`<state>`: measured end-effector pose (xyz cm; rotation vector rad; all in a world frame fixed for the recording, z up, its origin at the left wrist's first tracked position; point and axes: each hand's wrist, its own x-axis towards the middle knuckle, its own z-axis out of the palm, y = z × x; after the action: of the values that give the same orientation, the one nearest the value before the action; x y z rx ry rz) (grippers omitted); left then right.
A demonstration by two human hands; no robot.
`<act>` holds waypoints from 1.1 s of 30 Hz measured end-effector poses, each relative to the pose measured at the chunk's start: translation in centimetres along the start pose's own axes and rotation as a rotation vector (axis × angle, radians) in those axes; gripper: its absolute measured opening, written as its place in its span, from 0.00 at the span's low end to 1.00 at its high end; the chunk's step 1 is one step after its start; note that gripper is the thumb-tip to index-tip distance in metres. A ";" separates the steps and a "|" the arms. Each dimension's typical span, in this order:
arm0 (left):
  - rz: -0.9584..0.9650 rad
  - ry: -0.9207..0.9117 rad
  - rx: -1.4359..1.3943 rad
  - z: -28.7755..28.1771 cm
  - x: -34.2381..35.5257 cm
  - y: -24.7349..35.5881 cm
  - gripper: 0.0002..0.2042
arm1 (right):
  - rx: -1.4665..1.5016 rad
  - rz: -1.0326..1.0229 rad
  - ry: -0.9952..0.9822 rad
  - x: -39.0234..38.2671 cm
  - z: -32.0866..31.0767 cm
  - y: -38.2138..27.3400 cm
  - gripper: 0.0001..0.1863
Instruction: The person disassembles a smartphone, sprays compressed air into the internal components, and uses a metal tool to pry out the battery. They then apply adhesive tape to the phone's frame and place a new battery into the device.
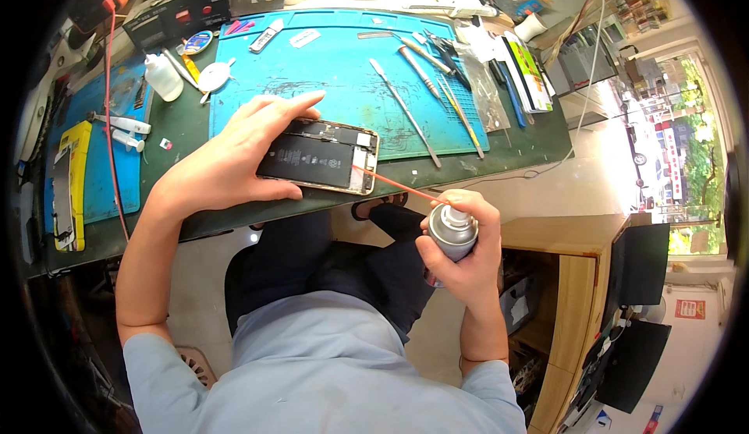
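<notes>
An opened smartphone [307,155], its black battery and inner parts showing, sits at the bench's front edge. My left hand [232,145] grips it from the left, thumb along the lower edge and fingers over the upper. My right hand [476,262] holds a silver spray can [451,227] below the bench edge, forefinger on the nozzle. From the can a thin red straw [398,184] reaches up-left to the phone's right part. Just beyond lies a blue silicone mat [328,67] with a metal pry tool [406,110] and several thin tools [425,75] to the right.
A white squeeze bottle [164,79], round tins [214,77], syringes [125,130] and a yellow tray [72,184] are on the left. A clear bag [488,83] and booklets [523,67] lie at the right. A wooden cabinet [577,301] stands right of my legs, near a bright doorway.
</notes>
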<state>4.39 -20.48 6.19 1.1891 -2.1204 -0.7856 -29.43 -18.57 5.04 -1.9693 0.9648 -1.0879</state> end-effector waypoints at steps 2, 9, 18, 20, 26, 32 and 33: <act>0.000 0.068 -0.034 -0.5 -0.2 -0.1 0.48 | 0.022 -0.008 0.020 -0.3 -0.1 0.4 0.31; -0.133 0.383 -0.237 -3.1 -0.8 -2.0 0.27 | 0.109 0.039 -0.017 -0.7 -0.3 0.4 0.30; -0.124 0.145 0.186 -1.5 -4.0 -0.2 0.50 | 0.185 0.064 0.037 -1.2 -0.4 0.3 0.32; -0.132 0.153 0.187 -1.6 -4.2 -0.6 0.49 | 0.207 0.074 0.058 -1.0 -0.6 -0.2 0.32; -0.067 0.330 0.102 0.1 -4.5 0.9 0.50 | 0.190 0.011 0.068 -0.8 -0.6 -1.2 0.33; 0.184 0.800 -0.261 4.6 -5.3 0.9 0.56 | 0.210 -0.191 0.026 -0.5 0.2 -3.1 0.34; 0.206 0.829 -0.163 4.9 -5.1 1.0 0.57 | 0.189 -0.187 0.022 -0.6 0.4 -3.8 0.35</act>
<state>2.51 -14.53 2.66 0.9562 -1.4242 -0.2772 -28.28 -16.13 7.79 -1.9224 0.6717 -1.2577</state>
